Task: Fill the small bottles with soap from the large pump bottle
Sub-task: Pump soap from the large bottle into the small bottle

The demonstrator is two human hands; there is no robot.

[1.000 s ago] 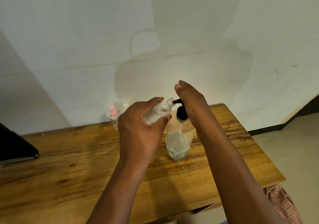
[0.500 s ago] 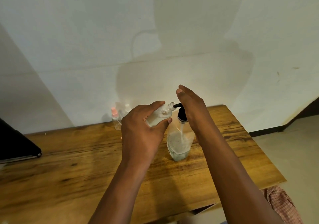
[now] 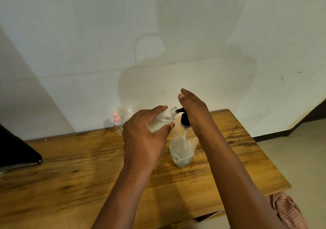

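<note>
Filling step. On the wooden table (image 3: pixel 70 184), the left hand (image 3: pixel 142 137) grasps a tilted small bottle (image 3: pixel 163 120), mouth at the spout of the large pump bottle (image 3: pixel 182 145); the right hand (image 3: pixel 194 112), fingers straight, presses the pump. Next: probably repeated strokes, mouth aligned. Far left: spare small bottles (image 3: pixel 117 123).

The near half of the tabletop (image 3: pixel 74 184) is bare wood, so a hand can pass there. In the middle stands the large pump bottle (image 3: pixel 181 145). Small bottles (image 3: pixel 117 123) crowd the far edge by the wall (image 3: pixel 88 52); a black object (image 3: pixel 15 151) blocks the left side.
</note>
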